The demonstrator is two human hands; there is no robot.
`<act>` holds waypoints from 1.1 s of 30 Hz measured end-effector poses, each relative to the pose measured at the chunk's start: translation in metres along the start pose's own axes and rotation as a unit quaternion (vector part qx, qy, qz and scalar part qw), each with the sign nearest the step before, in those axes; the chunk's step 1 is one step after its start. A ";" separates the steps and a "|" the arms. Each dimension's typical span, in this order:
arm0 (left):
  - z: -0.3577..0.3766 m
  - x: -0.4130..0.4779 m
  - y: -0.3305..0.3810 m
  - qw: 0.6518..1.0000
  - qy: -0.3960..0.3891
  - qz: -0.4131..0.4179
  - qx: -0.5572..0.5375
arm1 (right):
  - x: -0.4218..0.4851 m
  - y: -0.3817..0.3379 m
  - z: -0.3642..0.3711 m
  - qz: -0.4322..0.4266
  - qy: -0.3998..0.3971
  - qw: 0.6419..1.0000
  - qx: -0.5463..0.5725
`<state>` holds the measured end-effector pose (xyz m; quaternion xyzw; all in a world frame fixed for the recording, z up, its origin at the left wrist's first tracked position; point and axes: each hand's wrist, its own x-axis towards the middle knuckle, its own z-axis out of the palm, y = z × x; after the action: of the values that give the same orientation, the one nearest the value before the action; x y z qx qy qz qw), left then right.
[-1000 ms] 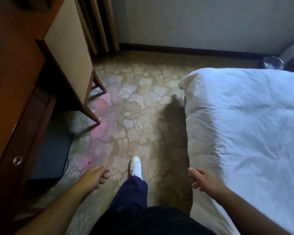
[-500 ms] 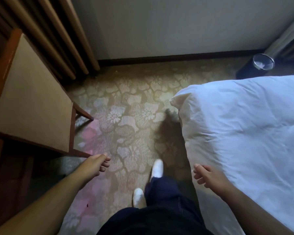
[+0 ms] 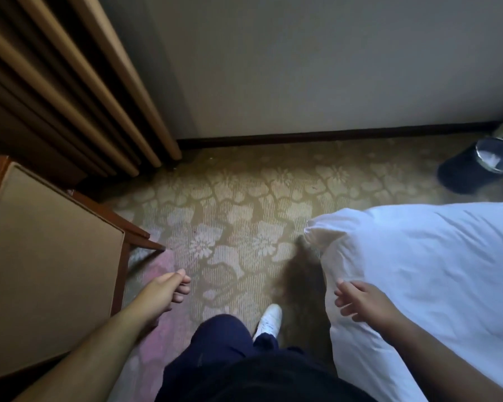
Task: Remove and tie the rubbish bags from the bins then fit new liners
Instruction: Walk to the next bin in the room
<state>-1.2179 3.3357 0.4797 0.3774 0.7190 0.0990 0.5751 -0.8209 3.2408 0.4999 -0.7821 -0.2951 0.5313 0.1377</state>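
A round dark rubbish bin (image 3: 474, 169) with a clear liner and pale rubbish inside stands on the carpet at the far right, by the wall. It is well ahead of me, beyond the bed corner. My left hand (image 3: 164, 291) hangs low at the left with loosely curled fingers and holds nothing. My right hand (image 3: 360, 300) hangs beside the bed edge, fingers relaxed, also holding nothing. No spare liner is in view.
A bed with a white duvet (image 3: 436, 271) fills the right side. A wooden chair with a tan seat (image 3: 50, 256) stands at the left, pleated curtains (image 3: 70, 91) behind it. Patterned carpet (image 3: 244, 221) runs between them to the wall.
I have walked forward along the bed. The wall and the bin have come closer, and the chair has slid back on my left. Both hands stay free and swing slightly.
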 end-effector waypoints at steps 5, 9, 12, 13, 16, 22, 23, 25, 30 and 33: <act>0.008 0.053 0.058 1.000 -0.004 -0.026 -0.017 | 0.051 -0.067 -0.035 -0.030 0.003 0.999 0.013; 0.016 0.098 0.115 1.000 -0.021 -0.017 -0.002 | 0.092 -0.106 -0.063 -0.018 0.018 0.999 0.038; 0.019 0.136 0.174 0.999 -0.050 -0.004 0.011 | 0.125 -0.130 -0.089 -0.002 0.031 0.998 0.046; 0.019 0.152 0.194 0.998 -0.055 0.001 0.013 | 0.136 -0.138 -0.099 0.006 0.039 0.998 0.050; 0.020 0.194 0.258 0.997 -0.072 0.007 0.039 | 0.160 -0.161 -0.129 0.035 0.067 0.994 0.074; 0.049 0.262 0.379 0.981 -0.111 0.044 0.150 | 0.197 -0.187 -0.162 0.065 0.120 0.979 0.149; 0.058 0.271 0.396 0.979 -0.120 0.049 0.160 | 0.202 -0.187 -0.166 0.072 0.122 0.976 0.163; 0.078 0.290 0.430 0.973 -0.144 0.053 0.174 | 0.212 -0.187 -0.178 0.090 0.130 0.969 0.188; 0.146 0.341 0.507 0.955 -0.192 0.049 0.219 | 0.245 -0.177 -0.223 0.127 0.158 0.949 0.242; 0.193 0.356 0.556 0.942 -0.192 0.071 0.266 | 0.271 -0.173 -0.262 0.137 0.168 0.939 0.267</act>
<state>-0.8242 3.8994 0.4708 0.5787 0.5666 -0.1293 0.5722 -0.5660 3.5674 0.4923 -0.8276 -0.0047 0.4648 0.3146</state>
